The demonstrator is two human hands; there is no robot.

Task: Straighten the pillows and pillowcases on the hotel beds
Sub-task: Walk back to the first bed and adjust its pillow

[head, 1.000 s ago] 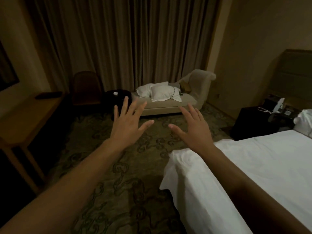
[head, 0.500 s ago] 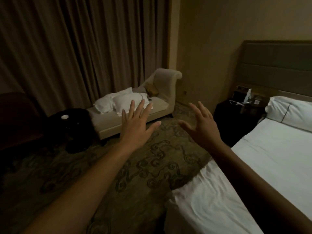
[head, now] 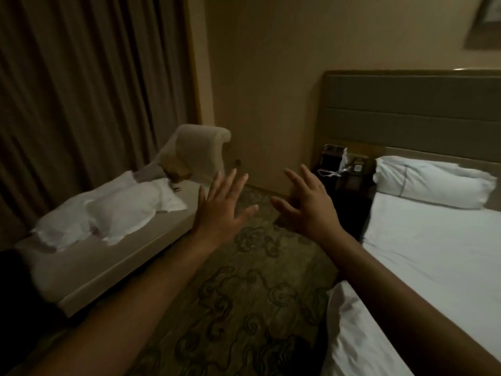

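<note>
Nothing I can read here: the small devices (head: 355, 165) on the nightstand (head: 349, 213) are too dim and blurred for any label, and the framed picture (head: 485, 20) shows no legible writing.

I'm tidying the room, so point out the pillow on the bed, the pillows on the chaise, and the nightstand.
pillow on the bed (head: 433, 183), head view, middle of its front face
pillows on the chaise (head: 122, 210), head view, centre of the nearer pillow
nightstand (head: 349, 196), head view, dark front
</note>
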